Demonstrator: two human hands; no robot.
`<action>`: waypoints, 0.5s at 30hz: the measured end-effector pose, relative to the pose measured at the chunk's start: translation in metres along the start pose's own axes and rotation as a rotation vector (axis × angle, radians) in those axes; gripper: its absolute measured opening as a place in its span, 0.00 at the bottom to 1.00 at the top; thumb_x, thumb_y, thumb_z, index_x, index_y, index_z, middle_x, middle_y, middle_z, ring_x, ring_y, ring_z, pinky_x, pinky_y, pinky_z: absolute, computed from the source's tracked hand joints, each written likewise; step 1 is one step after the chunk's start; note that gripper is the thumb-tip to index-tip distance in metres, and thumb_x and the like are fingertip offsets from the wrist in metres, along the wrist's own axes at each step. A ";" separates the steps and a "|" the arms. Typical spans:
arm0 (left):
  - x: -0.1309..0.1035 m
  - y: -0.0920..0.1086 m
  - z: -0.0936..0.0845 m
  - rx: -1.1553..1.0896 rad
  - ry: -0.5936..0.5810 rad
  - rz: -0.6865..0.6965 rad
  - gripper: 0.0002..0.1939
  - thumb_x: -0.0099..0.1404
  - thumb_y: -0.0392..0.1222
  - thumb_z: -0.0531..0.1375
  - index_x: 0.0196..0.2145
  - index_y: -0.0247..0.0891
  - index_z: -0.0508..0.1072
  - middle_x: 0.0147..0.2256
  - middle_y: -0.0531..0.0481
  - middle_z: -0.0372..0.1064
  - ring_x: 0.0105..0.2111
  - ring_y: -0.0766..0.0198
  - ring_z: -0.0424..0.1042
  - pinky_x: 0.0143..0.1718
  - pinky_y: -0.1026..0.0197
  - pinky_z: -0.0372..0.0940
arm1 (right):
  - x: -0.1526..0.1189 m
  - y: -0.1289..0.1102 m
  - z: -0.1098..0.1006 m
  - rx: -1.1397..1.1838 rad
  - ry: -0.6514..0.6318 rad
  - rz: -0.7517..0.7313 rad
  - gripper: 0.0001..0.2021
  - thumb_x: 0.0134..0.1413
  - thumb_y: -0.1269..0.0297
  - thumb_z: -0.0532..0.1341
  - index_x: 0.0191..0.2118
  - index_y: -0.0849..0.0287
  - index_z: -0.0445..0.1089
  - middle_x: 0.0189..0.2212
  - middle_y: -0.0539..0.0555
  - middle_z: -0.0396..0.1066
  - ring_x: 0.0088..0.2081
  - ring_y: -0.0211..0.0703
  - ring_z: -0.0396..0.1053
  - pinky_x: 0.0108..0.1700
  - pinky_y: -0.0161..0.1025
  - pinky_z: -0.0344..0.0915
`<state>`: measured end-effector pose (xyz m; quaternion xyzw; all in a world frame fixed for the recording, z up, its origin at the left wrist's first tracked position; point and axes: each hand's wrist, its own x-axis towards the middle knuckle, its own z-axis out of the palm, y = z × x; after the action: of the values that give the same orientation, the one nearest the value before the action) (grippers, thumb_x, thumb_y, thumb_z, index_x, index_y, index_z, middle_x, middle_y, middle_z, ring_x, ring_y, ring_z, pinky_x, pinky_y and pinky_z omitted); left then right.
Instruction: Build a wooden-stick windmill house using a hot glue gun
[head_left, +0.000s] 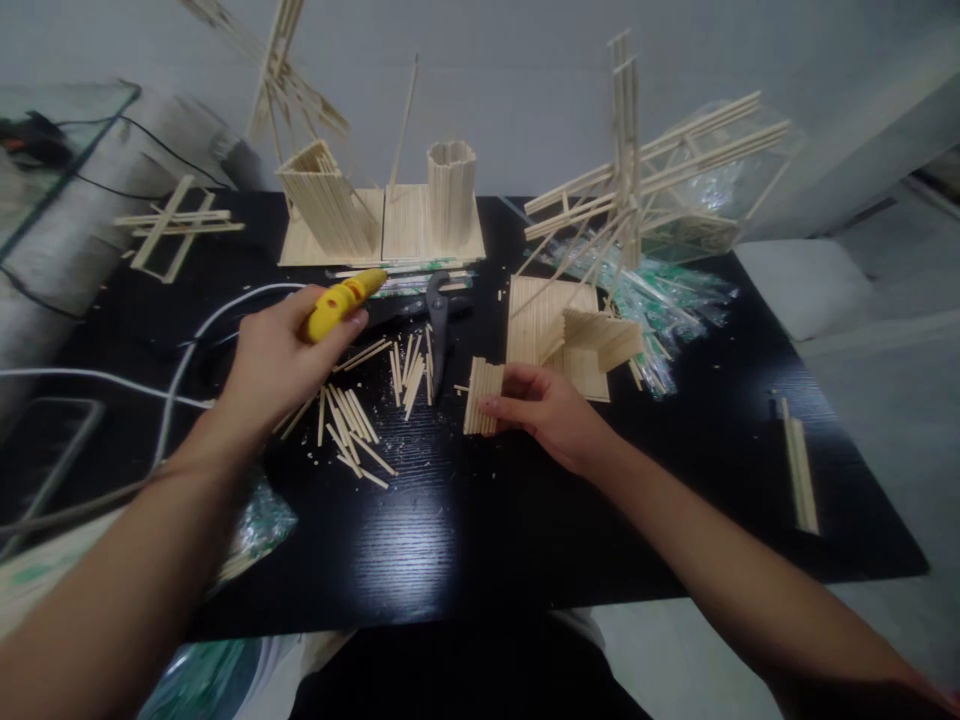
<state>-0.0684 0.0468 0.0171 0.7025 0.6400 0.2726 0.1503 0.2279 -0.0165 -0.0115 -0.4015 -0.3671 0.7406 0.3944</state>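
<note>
My left hand (281, 345) is closed around a yellow glue gun (341, 302), raised above the left part of the table. My right hand (551, 410) pinches a small panel of wooden sticks laid side by side (482, 395), fingers at its right edge. Just behind that hand stands a stick-built base (551, 310) with a partly walled box (600, 340) on it. Short cut sticks (352, 425) lie scattered between my hands, with more short sticks (410, 370) beside a dark pair of pliers (439, 330).
Two stick towers, one slanted (330, 205) and one rounded (451, 195), stand at the back. A windmill-like stick frame (626, 190) rises at right above plastic wrappers (675, 300). A white cable (172, 400) loops at left. Longer sticks (801, 470) lie near the right edge.
</note>
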 end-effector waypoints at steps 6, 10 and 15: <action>0.005 -0.011 0.003 0.267 -0.089 0.092 0.22 0.62 0.50 0.64 0.51 0.39 0.76 0.34 0.45 0.77 0.31 0.54 0.72 0.35 0.56 0.63 | 0.001 0.000 -0.001 0.009 0.067 -0.018 0.12 0.48 0.61 0.78 0.40 0.54 0.81 0.39 0.51 0.83 0.38 0.38 0.78 0.40 0.36 0.77; 0.005 -0.014 0.007 0.302 -0.131 0.139 0.22 0.63 0.49 0.62 0.52 0.38 0.74 0.39 0.41 0.79 0.34 0.50 0.75 0.37 0.54 0.66 | 0.000 0.000 0.000 -0.033 0.097 -0.039 0.11 0.49 0.61 0.77 0.39 0.54 0.81 0.39 0.51 0.82 0.38 0.40 0.78 0.44 0.40 0.76; 0.003 -0.014 0.009 0.307 -0.126 0.184 0.21 0.63 0.48 0.61 0.52 0.36 0.74 0.44 0.37 0.76 0.43 0.45 0.75 0.45 0.46 0.69 | 0.000 0.002 -0.001 -0.093 0.114 -0.085 0.09 0.50 0.61 0.76 0.38 0.53 0.82 0.38 0.50 0.82 0.40 0.41 0.77 0.50 0.43 0.73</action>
<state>-0.0747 0.0526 0.0020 0.7885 0.5963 0.1398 0.0556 0.2287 -0.0171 -0.0135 -0.4448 -0.3950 0.6812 0.4267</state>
